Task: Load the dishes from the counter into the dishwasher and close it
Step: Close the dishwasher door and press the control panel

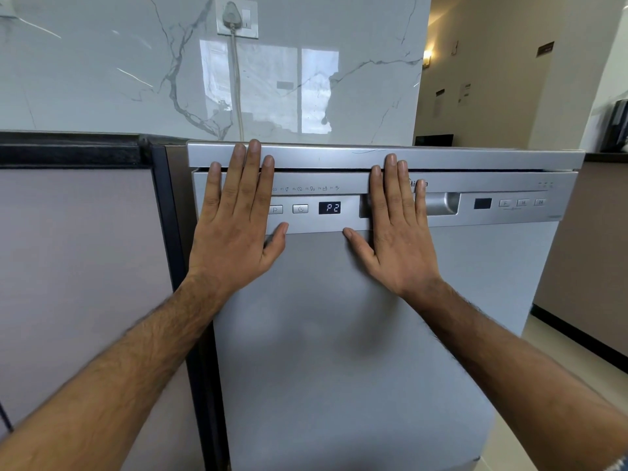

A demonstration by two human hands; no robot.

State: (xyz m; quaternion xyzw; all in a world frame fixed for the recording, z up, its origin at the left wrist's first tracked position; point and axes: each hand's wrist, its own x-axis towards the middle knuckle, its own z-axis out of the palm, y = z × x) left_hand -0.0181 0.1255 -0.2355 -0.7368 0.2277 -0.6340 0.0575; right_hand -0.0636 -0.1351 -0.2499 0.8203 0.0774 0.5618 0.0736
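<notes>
A silver dishwasher fills the middle of the head view, its door upright against the body with only a thin dark gap under the top panel. The small display reads P2. My left hand lies flat on the door's upper left, fingers spread over the control strip and reaching the top panel. My right hand lies flat on the door's middle, fingers covering the left part of the recessed handle. Neither hand holds anything. No dishes are in view.
A taupe cabinet front with a dark frame stands to the left of the dishwasher. A marble wall with a plugged socket rises behind. At the right, a counter side and tiled floor lead toward a hallway.
</notes>
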